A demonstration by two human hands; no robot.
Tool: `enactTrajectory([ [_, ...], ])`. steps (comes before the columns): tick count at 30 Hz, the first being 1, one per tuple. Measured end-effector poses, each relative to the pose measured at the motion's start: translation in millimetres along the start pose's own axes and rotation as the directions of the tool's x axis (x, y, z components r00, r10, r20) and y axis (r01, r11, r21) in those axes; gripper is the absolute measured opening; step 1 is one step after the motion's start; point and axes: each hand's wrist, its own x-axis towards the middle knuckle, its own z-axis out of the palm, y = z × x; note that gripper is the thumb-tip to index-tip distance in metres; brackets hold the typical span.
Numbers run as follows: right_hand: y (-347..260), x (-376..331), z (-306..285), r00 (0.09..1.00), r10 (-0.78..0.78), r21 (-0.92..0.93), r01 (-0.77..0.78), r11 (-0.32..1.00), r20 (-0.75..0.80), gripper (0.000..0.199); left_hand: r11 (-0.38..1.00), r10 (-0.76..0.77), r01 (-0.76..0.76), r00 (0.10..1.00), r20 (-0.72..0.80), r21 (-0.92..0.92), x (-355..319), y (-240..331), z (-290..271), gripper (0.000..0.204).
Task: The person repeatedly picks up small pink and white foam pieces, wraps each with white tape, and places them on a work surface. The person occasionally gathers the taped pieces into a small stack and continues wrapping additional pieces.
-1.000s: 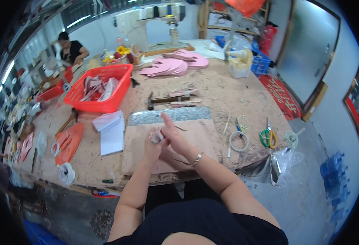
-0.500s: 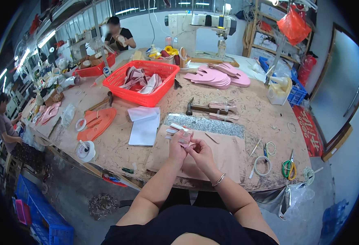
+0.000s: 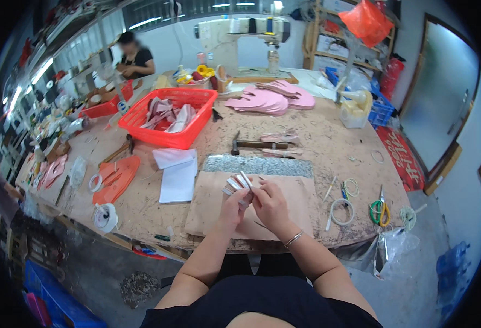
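Above a pale brown sheet point(image 3: 207, 210) at the table's near side, my left hand point(image 3: 234, 209) is closed round a fanned bunch of narrow white and pinkish strips point(image 3: 232, 185). The fingers of my right hand point(image 3: 270, 205) are pinched at the right side of this bunch, against one white strip that stands up. Finger overlap hides the lower ends of the strips. Just beyond the sheet lies a speckled grey stone slab point(image 3: 257, 164). Farther back are a hammer point(image 3: 265, 145) and two tied bundles of pinkish strips point(image 3: 281, 153).
A red basket point(image 3: 164, 136) of strips stands back left, near white paper point(image 3: 176, 183), orange flat pieces point(image 3: 117, 177) and a tape roll point(image 3: 105, 217). Pink cut pieces point(image 3: 262, 104) lie behind. Scissors point(image 3: 381, 212) and a white ring point(image 3: 341, 213) are right. A co-worker point(image 3: 135, 61) sits far left.
The strips in my left hand are more fanned out. My right hand has moved up along them to one strip. The whole view has shifted slightly.
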Motion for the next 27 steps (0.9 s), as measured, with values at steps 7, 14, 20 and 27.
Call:
enactTrajectory([
  [7,15,-23,-16,0.995,0.095,0.261,-0.103,0.96,0.042,0.024,0.991,-0.13,0.13,0.991,-0.019,0.007,11,-31,-9,0.039],
  [14,202,-37,-143,0.838,0.525,-0.767,-0.238,0.596,0.148,0.014,0.997,-0.046,0.049,0.998,0.039,-0.066,6,4,6,0.035],
  [20,264,-74,-165,0.569,0.807,-0.568,-0.72,0.399,-0.154,0.025,0.985,-0.14,0.135,0.989,-0.046,-0.105,-5,-11,2,0.034],
  [27,274,-59,-184,0.618,0.742,-0.328,-0.779,0.535,-0.258,0.022,0.997,-0.055,0.052,0.996,0.067,0.053,-16,-8,6,0.04],
])
